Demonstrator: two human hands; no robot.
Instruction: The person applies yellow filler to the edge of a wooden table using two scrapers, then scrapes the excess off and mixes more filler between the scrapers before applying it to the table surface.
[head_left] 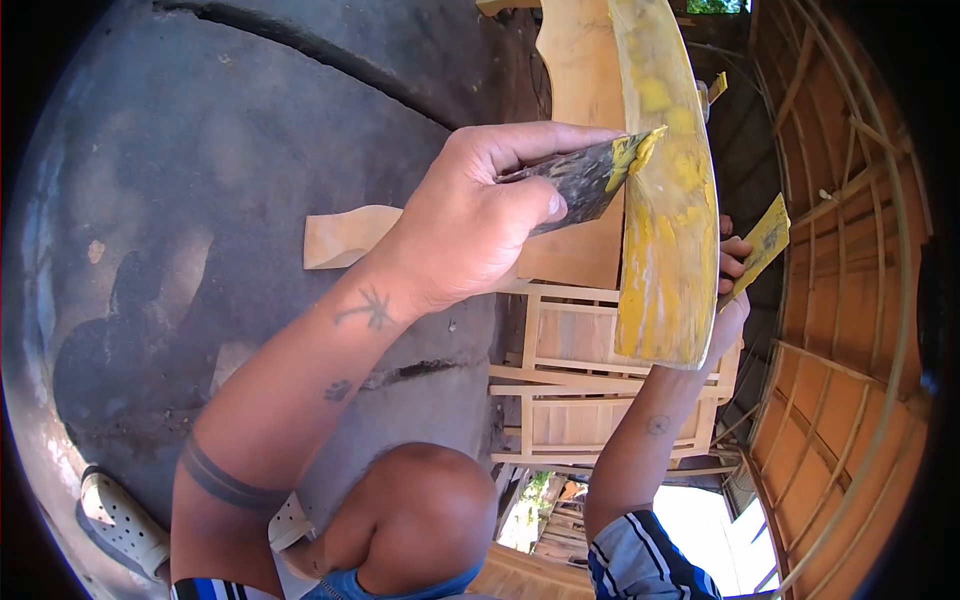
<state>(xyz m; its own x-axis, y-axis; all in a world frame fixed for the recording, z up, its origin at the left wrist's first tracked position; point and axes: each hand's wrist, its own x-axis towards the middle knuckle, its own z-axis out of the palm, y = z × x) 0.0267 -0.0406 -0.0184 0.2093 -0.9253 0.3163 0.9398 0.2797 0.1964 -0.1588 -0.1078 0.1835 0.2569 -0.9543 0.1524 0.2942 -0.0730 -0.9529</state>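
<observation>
Two hands work on one curved wooden piece (665, 220), and the single head view shows them from above. That piece, smeared with yellow putty along its broad face, stands nearly upright in the middle of the frame and serves as the landmark for the rest.

To its left, the left hand (470, 225) is closed around a dark putty knife (580, 180), thumb on top and fingers curled under the handle. The blade tip, loaded with yellow filler, touches the curved piece's face near its upper part; the flat angle of the blade suits spreading paste thinly over the wood.

Behind the curved piece's right edge, the right hand (730, 290) is mostly hidden. Its fingers wrap the edge from behind, apparently steadying the piece against the knife's push, and they also pinch a small yellow-coated card or scraper (762, 245) that sticks out to the right.

Below the curved piece lie slatted wooden frames (575, 400), unfinished. Left of it, a small shaped wooden offcut (345, 235) rests on the dark concrete floor (200, 150). Further down-left, a bare knee (425, 510) and a white perforated clog (120, 520) show the person crouching low to the work.
</observation>
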